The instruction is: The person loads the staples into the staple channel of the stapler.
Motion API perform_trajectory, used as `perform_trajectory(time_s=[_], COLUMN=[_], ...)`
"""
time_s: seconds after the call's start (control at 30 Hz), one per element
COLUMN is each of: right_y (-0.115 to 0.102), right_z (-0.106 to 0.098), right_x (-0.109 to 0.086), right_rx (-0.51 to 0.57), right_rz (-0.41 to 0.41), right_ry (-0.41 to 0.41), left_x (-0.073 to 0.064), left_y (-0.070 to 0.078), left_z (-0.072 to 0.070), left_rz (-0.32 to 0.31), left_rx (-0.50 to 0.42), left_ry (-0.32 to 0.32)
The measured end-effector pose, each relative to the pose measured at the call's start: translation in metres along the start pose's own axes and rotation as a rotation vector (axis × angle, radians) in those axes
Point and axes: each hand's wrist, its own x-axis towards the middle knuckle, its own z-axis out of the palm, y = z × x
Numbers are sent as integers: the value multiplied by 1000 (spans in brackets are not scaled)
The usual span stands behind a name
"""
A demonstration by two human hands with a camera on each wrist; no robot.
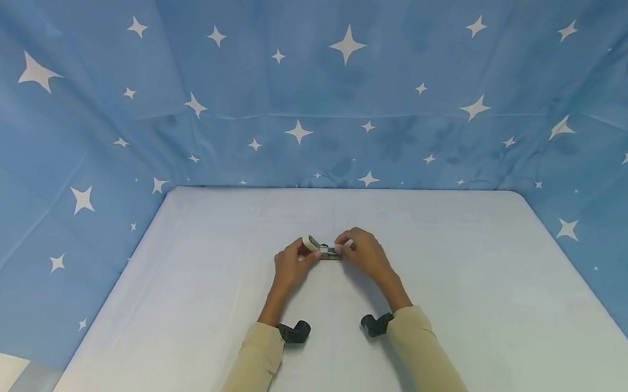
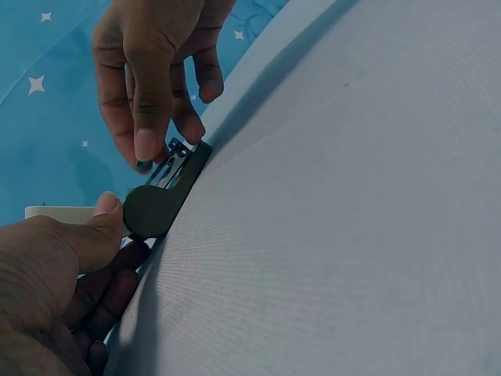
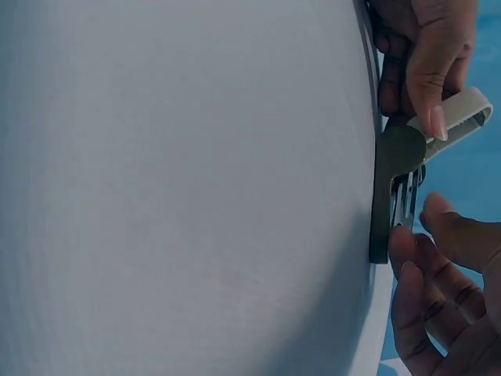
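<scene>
A small stapler with a dark green base (image 3: 380,211) and a white top arm (image 3: 472,104) sits on the white table. Its top arm is swung far back, baring the metal magazine (image 2: 171,166). My left hand (image 1: 289,267) grips the stapler near its round hinge, thumb on the white arm and fingers behind. At the other end, my right hand (image 1: 365,253) has its thumb and fingertips around the free end of the magazine. Whether a staple strip lies between those fingertips is too small to tell.
The white-covered table (image 1: 199,292) spreads around both hands. A blue curtain (image 1: 301,83) with white stars hangs behind it and along both sides. Black wrist cameras (image 1: 295,332) are strapped by the beige sleeves (image 1: 435,378).
</scene>
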Motion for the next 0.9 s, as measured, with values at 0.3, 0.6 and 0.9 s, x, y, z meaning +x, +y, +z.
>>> perform_trajectory(time_s=[0.3, 0.6, 0.9], right_y=[-9, -6, -1], right_z=[5, 7, 10], right_x=[0, 1, -1], right_rx=[-102, -30, 218], right_rz=[-35, 17, 169], right_ry=[-14, -52, -71], left_x=[0, 0, 0], left_y=[3, 5, 3], left_z=[-2, -3, -3], left_rz=[16, 13, 11], left_rx=[-1, 2, 3], left_ry=[-7, -7, -4])
